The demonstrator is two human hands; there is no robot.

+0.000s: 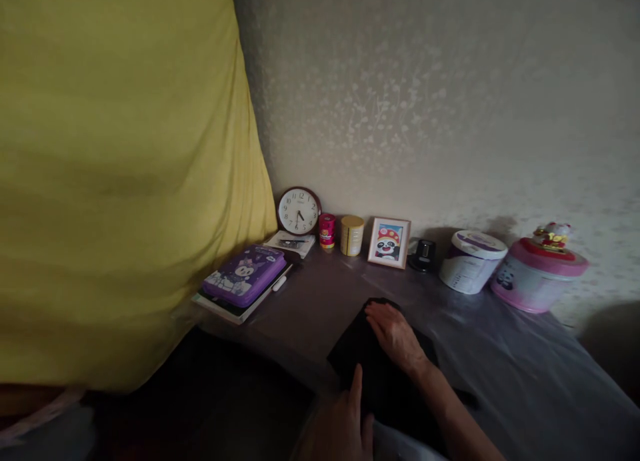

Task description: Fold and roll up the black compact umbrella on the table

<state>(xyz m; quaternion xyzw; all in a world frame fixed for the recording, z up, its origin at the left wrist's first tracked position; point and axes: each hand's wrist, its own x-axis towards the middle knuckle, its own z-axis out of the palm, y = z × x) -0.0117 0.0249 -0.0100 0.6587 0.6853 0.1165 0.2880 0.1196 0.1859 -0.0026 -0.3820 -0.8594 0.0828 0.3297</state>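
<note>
A flat black item (367,354), which looks like folded cloth, lies on the table near its front edge; the dim light hides its details. Across its far part rests my right hand (393,331), palm down with the fingers stretched out. My left hand (345,421) is at the near left side of the black item, its index finger extended over it and the thumb apart. The other fingers of that hand are dark and partly cut off by the bottom of the view.
A purple pencil case (245,274) sits on a book (225,309) at left. Along the wall stand a clock (299,211), a red can (327,231), a yellow can (353,235), a framed panda picture (389,243), a white tub (470,264) and a pink-lidded tub (533,284). A yellow curtain (125,181) hangs left.
</note>
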